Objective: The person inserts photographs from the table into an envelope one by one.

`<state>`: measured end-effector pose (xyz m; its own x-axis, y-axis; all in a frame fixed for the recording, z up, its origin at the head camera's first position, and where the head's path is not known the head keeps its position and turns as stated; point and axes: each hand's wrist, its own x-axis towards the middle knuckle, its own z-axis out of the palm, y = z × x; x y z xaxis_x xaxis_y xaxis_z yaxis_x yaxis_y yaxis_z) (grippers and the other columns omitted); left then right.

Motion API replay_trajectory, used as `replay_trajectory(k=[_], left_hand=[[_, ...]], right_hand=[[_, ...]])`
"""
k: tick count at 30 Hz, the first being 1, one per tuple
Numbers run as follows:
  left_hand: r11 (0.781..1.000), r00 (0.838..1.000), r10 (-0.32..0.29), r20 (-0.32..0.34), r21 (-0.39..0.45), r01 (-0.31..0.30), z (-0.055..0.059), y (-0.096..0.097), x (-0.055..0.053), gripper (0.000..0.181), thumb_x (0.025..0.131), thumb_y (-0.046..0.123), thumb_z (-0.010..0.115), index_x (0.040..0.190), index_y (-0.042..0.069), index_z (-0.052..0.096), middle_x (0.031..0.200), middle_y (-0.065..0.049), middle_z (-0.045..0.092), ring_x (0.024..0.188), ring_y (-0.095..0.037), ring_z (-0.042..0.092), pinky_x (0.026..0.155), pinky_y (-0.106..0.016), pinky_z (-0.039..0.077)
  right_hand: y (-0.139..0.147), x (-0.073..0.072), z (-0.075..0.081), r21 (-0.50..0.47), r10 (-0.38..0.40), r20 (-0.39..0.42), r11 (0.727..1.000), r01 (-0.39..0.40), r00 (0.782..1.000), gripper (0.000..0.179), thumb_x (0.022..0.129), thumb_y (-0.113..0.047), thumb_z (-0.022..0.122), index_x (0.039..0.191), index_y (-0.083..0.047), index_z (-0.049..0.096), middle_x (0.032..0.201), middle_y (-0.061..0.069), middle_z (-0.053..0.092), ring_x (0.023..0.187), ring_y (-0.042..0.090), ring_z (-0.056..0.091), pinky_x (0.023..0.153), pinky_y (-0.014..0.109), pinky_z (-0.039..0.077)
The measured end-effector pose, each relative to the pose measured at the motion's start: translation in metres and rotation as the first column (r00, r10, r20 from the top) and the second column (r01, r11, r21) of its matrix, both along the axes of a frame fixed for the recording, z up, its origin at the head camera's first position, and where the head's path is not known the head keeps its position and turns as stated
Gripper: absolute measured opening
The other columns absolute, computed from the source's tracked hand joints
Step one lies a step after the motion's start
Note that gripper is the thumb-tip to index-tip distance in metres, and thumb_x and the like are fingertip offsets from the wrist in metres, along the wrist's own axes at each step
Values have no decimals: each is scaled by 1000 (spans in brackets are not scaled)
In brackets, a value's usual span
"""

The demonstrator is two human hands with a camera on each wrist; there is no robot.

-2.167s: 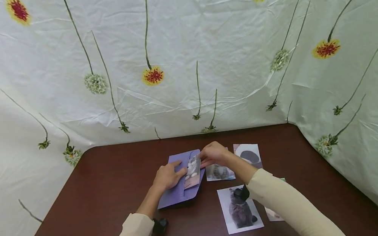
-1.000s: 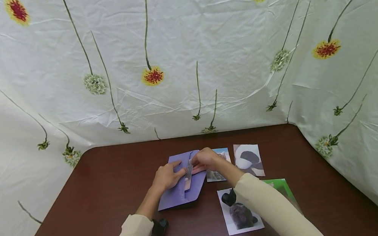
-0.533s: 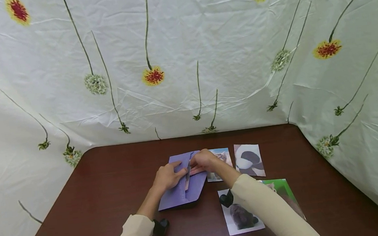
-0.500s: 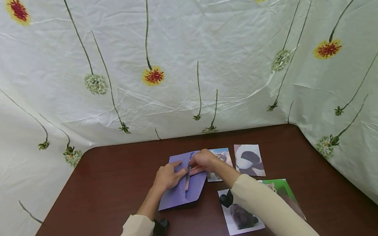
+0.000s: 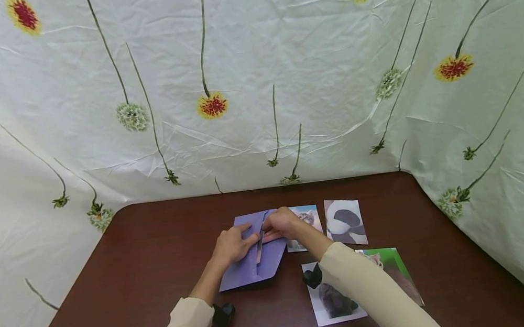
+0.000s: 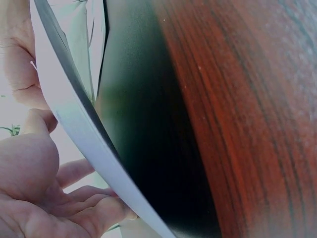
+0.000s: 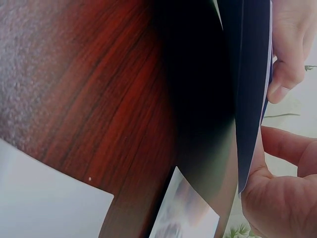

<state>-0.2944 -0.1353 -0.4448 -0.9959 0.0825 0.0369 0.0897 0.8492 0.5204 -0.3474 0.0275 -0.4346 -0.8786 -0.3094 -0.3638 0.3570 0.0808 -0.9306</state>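
Photo (image 5: 259,251) and right hand (image 5: 283,222) have moved left. Left hand (image 5: 231,244) lies spread on the purple envelope (image 5: 239,276); beside its thumb, the photo, part tucked in, points long toward the table's (image 5: 167,257) far edge, pinched by the right hand.

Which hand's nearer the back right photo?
Right. Right hand is left of the photo, at the purple envelope; left hand is farther left, on it.

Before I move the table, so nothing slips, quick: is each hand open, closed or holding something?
Left hand: open, resting on the envelope.
Right hand: at the photo; whether it pinches it cannot be told.
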Motion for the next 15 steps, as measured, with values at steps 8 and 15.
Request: replay_trajectory(k=[8,15], left_hand=[[1000,1000,-17,-9,-10,17,-1,-2,-1,51,97,35,64,136,3,64,131,-26,66,123,-47,60,99,-56,50],[1000,1000,-17,-6,-8,17,0,-2,-1,51,97,35,63,136,4,64,130,-25,66,123,-47,61,99,-56,50]], right_hand=[[-1,-2,-1,2,-4,3,1000,4,1000,29,88,14,52,115,25,59,83,21,69,67,26,75,76,40,62],[2,1,6,28,19,2,999,-19,1000,29,90,11,54,116,24,59,97,29,71,79,34,77,81,43,61]])
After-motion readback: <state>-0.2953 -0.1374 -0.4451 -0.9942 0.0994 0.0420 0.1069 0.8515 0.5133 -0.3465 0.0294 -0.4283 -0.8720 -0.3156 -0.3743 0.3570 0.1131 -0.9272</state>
